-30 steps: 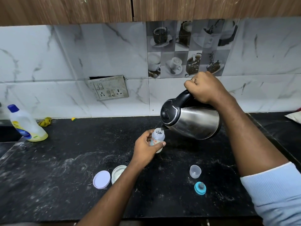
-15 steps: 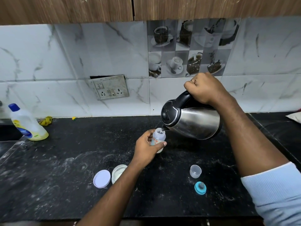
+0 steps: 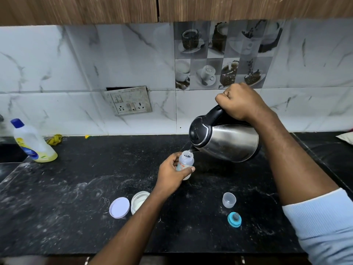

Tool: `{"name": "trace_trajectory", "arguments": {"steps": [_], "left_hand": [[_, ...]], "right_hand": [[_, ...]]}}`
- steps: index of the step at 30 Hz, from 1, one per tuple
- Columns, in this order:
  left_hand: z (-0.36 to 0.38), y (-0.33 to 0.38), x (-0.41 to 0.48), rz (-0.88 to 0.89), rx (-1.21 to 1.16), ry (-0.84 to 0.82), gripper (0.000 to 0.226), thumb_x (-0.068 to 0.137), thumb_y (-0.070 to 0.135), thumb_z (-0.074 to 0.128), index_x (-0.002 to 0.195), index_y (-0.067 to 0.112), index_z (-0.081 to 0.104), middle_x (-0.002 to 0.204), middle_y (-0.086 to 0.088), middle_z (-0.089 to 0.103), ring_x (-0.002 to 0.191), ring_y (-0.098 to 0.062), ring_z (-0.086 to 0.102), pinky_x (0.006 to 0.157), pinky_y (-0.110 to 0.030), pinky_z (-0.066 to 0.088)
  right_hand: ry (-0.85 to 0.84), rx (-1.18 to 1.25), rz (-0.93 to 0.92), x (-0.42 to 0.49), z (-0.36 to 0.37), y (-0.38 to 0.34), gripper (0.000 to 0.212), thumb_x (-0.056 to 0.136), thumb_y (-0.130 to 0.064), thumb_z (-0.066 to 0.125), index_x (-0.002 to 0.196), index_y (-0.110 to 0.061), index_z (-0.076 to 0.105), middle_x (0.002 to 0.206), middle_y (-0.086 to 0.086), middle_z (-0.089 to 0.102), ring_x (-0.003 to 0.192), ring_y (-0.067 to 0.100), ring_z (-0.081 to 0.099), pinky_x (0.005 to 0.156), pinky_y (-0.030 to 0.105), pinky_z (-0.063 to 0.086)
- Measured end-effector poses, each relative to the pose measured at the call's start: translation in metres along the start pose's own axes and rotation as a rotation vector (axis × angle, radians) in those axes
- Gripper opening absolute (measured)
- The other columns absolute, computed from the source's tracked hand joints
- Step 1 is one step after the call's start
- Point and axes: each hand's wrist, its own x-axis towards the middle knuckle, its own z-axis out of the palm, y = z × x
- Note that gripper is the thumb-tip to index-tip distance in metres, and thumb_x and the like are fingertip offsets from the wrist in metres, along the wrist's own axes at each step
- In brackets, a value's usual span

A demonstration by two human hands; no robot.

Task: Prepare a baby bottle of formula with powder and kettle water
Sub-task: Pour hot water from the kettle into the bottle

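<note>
My left hand (image 3: 172, 174) grips a small clear baby bottle (image 3: 185, 161) standing upright on the black counter (image 3: 76, 188). My right hand (image 3: 240, 102) holds the black handle of a steel kettle (image 3: 229, 142), tilted left with its spout just over the bottle's open mouth. A thin stream of water runs from the spout into the bottle. An open white powder tub (image 3: 139, 203) and its pale lid (image 3: 119, 207) lie near my left forearm. The bottle's clear cap (image 3: 229, 200) and blue teat ring (image 3: 234, 219) sit to the right.
A bottle of yellow liquid with a blue cap (image 3: 31, 144) stands at the far left by the wall. A socket plate (image 3: 129, 101) is on the tiled wall. The counter's front edge runs along the bottom; a white packet (image 3: 346, 137) lies at the far right.
Both hands and the kettle hold almost the same pose; the kettle stays tilted over the bottle and water keeps running in.
</note>
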Motion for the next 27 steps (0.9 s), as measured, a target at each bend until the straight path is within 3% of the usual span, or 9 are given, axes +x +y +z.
{"name": "trace_trajectory", "arguments": {"steps": [22,27], "left_hand": [[-0.0047,-0.0062,-0.0016,0.005,0.015,-0.022,0.059,0.07,0.038,0.094,0.123,0.032,0.071,0.117,0.009,0.077,0.111,-0.016,0.073,0.102,-0.046,0.06],[-0.0033,-0.0059,-0.0006,-0.006,0.001,-0.022,0.054,0.076,0.024,0.096,0.123,0.03,0.07,0.117,0.009,0.077,0.109,-0.013,0.073,0.102,-0.041,0.06]], "right_hand": [[-0.006,0.0,-0.034,0.0063,0.0057,0.0017,0.043,0.084,-0.034,0.048,0.051,-0.009,0.034,0.052,0.01,0.03,0.053,0.03,0.031,0.051,0.037,0.024],[-0.003,0.002,-0.025,0.0064,0.0058,0.0037,0.044,0.084,-0.035,0.048,0.051,-0.009,0.034,0.052,0.011,0.032,0.053,0.03,0.032,0.05,0.038,0.025]]}}
